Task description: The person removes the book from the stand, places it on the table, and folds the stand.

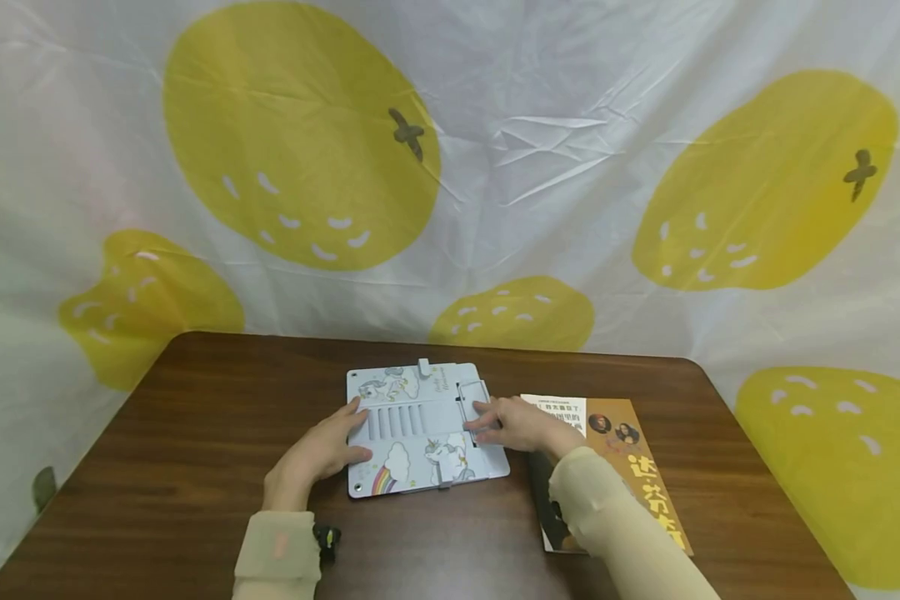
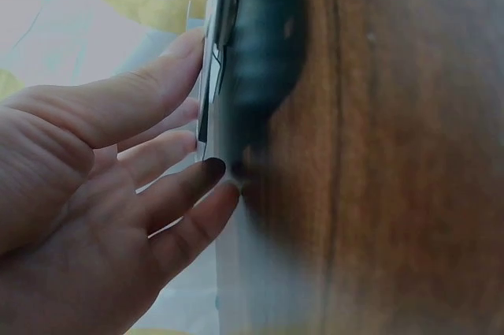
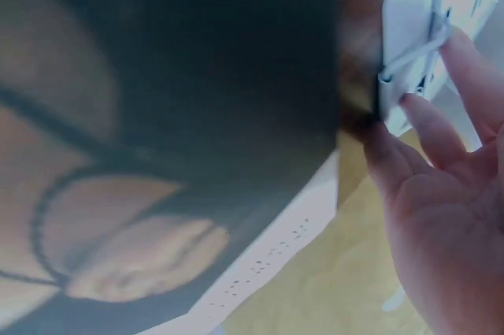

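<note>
A folded white book stand (image 1: 408, 425) with unicorn and rainbow prints lies flat on the table. My left hand (image 1: 318, 450) rests at its left edge, thumb and fingertips spread along the panel. In the left wrist view the thumb (image 2: 150, 94) touches the panel's edge and the lower fingers hang beside it, fairly straight. My right hand (image 1: 521, 423) is over the right side of the stand, its fingers bent at a wire support (image 1: 461, 408). The right wrist view shows fingertips on that wire support (image 3: 417, 53), which tilts slightly off the panel.
To the right of the stand lies a book (image 1: 618, 437) with a brown and black cover, partly under my right forearm. The brown wooden table (image 1: 195, 450) ends at a white curtain (image 1: 540, 192) printed with yellow fruit.
</note>
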A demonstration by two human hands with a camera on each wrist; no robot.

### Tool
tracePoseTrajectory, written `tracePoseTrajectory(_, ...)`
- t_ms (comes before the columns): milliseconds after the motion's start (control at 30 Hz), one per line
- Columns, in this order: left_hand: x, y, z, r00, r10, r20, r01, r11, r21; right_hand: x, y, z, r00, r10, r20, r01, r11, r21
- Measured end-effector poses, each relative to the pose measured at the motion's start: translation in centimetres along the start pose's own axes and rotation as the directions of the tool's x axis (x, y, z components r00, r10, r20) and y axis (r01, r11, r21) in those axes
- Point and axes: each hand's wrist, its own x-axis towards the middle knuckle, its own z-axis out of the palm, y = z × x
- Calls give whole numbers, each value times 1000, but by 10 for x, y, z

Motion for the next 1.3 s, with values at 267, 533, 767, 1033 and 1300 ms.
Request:
tracePoseTrajectory(267, 2, -3, -2, 1000, 3, 6, -3, 1000, 4, 4, -9, -2, 998, 56, -8, -56, 998, 19)
tracePoseTrajectory(533, -8, -10, -4, 1000, -5, -7, 5, 1000, -16, 4, -24, 11, 999, 20, -41, -20, 1000, -15)
tracePoseTrajectory(767, -4, -3, -4, 999, 33, 23, -33, 999, -7, -12, -28, 22, 993, 76, -88, -77, 997, -8)
tracePoseTrajectory(1033, -13, 6, -1, 1000, -8, 24, 8, 1000, 4, -23, -29, 28, 994, 19, -112, -17, 1000, 17)
tracePoseTrajectory(1300, -10, 0, -3, 999, -18, 39, 17, 1000, 10, -6, -37, 6, 996, 33, -88, -40, 996, -84)
